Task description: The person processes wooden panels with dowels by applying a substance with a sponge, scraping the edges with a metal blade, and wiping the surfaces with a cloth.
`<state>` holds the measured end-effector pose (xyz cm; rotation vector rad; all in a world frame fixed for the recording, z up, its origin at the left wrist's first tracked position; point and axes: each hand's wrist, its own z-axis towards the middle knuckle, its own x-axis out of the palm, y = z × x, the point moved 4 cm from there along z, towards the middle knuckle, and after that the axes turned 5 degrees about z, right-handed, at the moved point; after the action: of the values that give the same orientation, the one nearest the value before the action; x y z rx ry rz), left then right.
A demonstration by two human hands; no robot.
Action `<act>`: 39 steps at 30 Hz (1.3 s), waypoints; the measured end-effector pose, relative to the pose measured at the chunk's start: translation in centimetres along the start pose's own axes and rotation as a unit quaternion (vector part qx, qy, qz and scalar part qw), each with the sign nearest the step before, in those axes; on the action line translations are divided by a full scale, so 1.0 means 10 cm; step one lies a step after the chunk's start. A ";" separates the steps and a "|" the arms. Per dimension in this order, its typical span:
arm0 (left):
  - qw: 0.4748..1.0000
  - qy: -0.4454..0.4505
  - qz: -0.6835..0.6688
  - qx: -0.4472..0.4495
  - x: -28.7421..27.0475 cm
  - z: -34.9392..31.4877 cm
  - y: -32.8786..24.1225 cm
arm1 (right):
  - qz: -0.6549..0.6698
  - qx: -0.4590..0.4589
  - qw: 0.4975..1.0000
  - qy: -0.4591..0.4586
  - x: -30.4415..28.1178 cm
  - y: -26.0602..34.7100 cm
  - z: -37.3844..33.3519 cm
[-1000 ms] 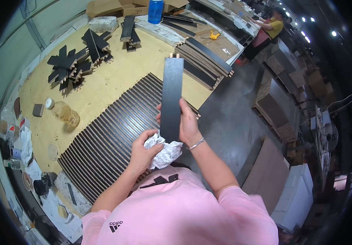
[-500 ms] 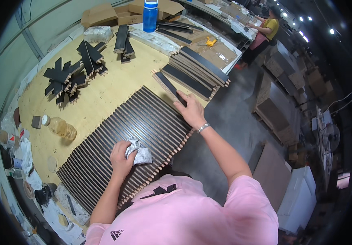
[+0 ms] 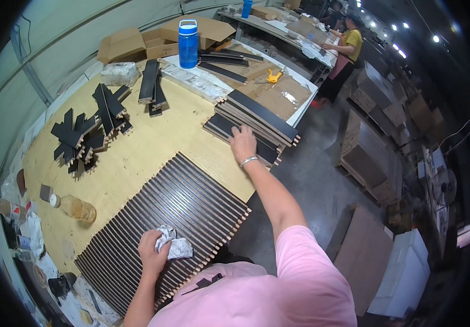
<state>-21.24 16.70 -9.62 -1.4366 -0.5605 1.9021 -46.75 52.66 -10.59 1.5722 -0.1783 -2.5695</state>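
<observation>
My left hand (image 3: 153, 252) is closed around a crumpled white-and-grey cloth (image 3: 177, 248). It rests on a slatted row of narrow dark wooden strips (image 3: 164, 204), laid side by side with light pegs along their near ends. Farther off, my right hand (image 3: 243, 145) has its fingers curled over a dark wooden strip (image 3: 262, 149) at the near side of a stack of strips (image 3: 259, 117). The underside of that grip is hidden.
A loose pile of dark pieces (image 3: 76, 133) lies at left, and more pieces (image 3: 148, 82) lie farther back. A bottle of yellowish liquid (image 3: 75, 208), a blue bottle (image 3: 188, 46) and open cardboard boxes (image 3: 161, 41) stand on the table. Another person (image 3: 344, 54) works beyond.
My right hand has carried a dark strip away from the row and set it against the stack. The left hand stays on the row with the cloth. The view has shifted slightly.
</observation>
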 end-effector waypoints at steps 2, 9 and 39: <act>1.000 -0.011 -0.003 0.000 -0.02 -0.01 0.01 | 0.152 0.053 0.984 0.073 0.00 0.22 -0.11; 1.000 -0.014 -0.011 0.013 -0.01 0.02 0.00 | 0.339 0.121 0.869 0.339 0.03 0.50 -0.87; 0.999 -0.028 -0.018 0.039 -0.05 -0.01 -0.01 | 0.379 0.119 0.881 0.258 -0.46 0.06 -1.07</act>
<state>-21.01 16.40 -9.23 -1.3189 -0.5293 1.9195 -35.12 52.47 -11.26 1.7318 -0.8744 -1.5272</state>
